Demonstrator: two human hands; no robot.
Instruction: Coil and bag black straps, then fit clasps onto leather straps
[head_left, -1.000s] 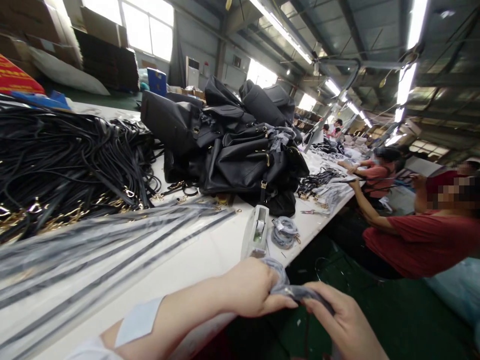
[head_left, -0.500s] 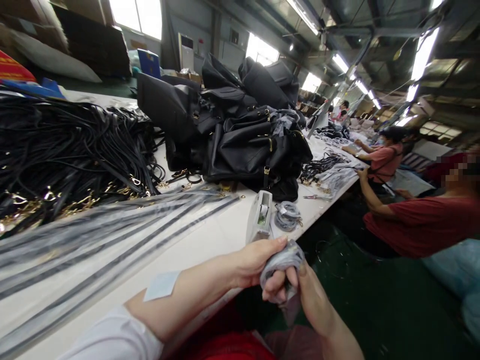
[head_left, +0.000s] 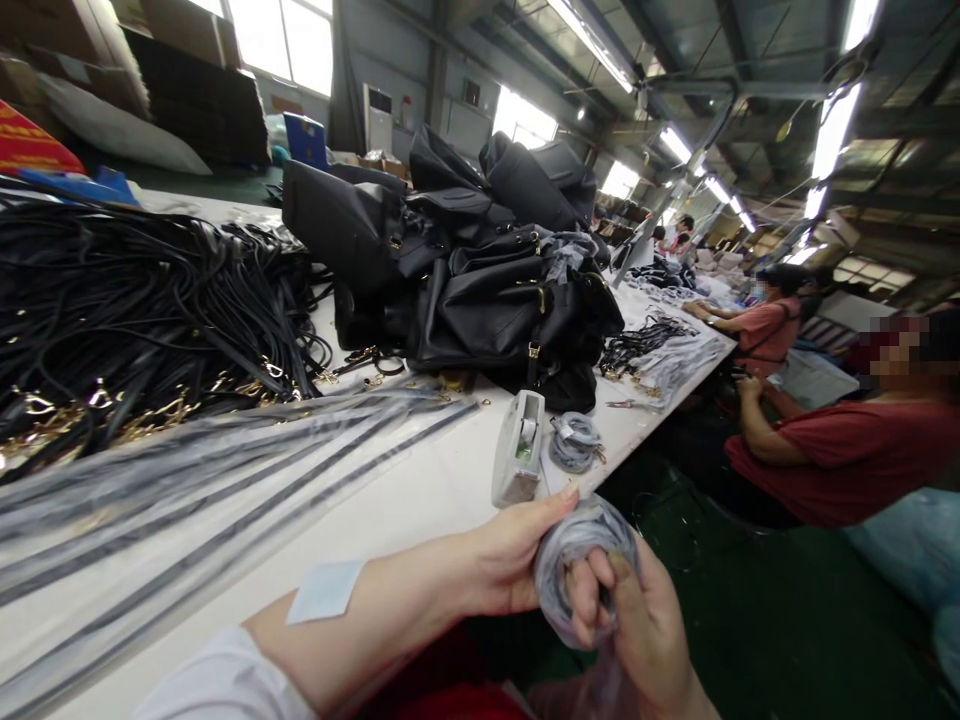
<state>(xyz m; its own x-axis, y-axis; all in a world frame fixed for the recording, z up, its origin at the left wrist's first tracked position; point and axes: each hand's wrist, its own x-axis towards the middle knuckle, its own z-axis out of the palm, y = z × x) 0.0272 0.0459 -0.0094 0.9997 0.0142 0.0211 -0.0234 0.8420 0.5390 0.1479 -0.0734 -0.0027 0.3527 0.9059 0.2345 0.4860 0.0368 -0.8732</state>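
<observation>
Between my hands is a rolled-up strap in clear plastic wrap (head_left: pixel 556 575), coiled into a ring at the table's front edge. My left hand (head_left: pixel 517 550) grips the coil's left side, thumb on top and fingers reaching into the ring. On the right side, my right hand (head_left: pixel 645 620) is closed on the coil, its thumb against the fingers at the middle. A loose end of plastic hangs below. Just beyond lie a tape dispenser (head_left: pixel 519 450) and a finished-looking wrapped coil (head_left: pixel 575 442) with a gold clasp.
Wrapped straight straps (head_left: pixel 225 500) stretch across the white table at left. Behind them lies a heap of black straps with gold clasps (head_left: pixel 150 300). Black bags (head_left: pixel 480 290) are piled in the middle. A co-worker in a red shirt (head_left: pixel 847 450) sits at right.
The coil has turned to show its ring more fully and shifted slightly right and down with my hands. The nearby co-worker's arm has drawn back from the table.
</observation>
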